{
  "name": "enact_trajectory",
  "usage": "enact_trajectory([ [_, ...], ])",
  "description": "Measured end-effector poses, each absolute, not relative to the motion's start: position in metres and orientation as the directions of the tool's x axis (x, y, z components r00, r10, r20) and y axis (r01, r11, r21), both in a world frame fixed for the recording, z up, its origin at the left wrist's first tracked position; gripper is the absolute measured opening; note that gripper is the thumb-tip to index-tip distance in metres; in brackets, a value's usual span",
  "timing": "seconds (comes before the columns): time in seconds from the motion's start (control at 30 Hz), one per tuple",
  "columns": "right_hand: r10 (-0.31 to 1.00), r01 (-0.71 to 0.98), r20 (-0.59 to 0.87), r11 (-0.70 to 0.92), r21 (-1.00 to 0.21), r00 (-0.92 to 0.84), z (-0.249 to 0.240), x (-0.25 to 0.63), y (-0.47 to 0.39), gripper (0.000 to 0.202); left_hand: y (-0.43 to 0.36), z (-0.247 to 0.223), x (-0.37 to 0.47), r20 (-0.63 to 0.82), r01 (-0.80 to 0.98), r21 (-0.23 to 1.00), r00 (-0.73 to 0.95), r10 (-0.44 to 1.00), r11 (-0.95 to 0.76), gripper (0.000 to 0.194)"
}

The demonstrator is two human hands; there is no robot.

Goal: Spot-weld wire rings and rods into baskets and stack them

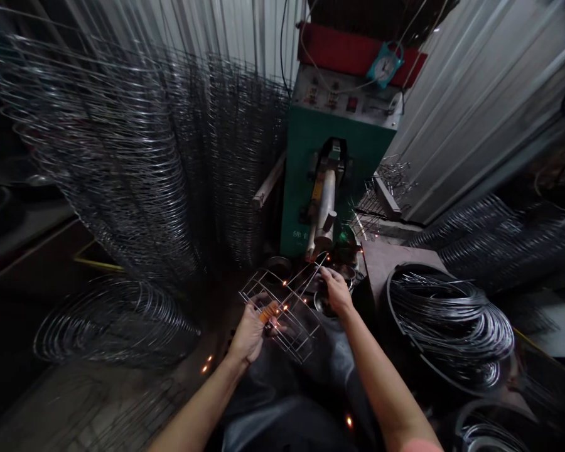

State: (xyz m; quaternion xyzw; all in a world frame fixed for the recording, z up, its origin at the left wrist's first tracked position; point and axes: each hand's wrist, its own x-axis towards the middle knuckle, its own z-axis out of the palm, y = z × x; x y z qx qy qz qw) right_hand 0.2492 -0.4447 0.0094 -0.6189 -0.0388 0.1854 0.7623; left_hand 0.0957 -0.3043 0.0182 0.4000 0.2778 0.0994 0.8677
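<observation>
My left hand (250,331) is closed on a small wire rack (301,344), a grid of thin crossed metal rods. My right hand (336,292) pinches a thin bent wire (313,274) at the rack's far side; whether it is joined to the rack I cannot tell. Just beyond the right fingertips is the electrode arm (327,204) of a green spot welder (301,166). Orange sparks fly around the rack and both hands. The exact contact point under the arm's tip is too dark to make out.
Tall stacks of wire hoops (136,150) stand at the left, with a lower hoop stack (108,323) in front. On the right a black tub (393,314) holds many wire rings (456,320). A teal clock (385,64) hangs on the welder's top.
</observation>
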Motion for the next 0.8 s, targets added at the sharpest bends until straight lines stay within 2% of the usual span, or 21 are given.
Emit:
enact_trajectory([
  [0.1,0.510,-0.208,-0.190,-0.022,-0.978,0.839,0.005,0.218,-0.469,0.039,-0.310,0.011,0.095,-0.380,-0.016,0.759,0.801,0.463,0.651,0.059],
  [0.2,0.636,-0.076,-0.186,-0.196,-0.978,0.749,-0.003,0.189,-0.485,0.038,-0.313,0.009,0.095,-0.365,-0.044,0.771,0.786,0.498,0.635,0.058],
  [0.33,0.618,0.039,-0.124,-0.244,-0.969,0.777,-0.006,0.177,-0.485,0.040,-0.311,0.016,0.095,-0.403,-0.025,0.749,0.776,0.486,0.662,0.061],
  [0.8,0.541,0.031,-0.047,-0.134,-0.990,0.840,0.000,0.174,-0.474,0.032,-0.306,0.023,0.097,-0.383,-0.031,0.755,0.790,0.479,0.655,0.060],
])
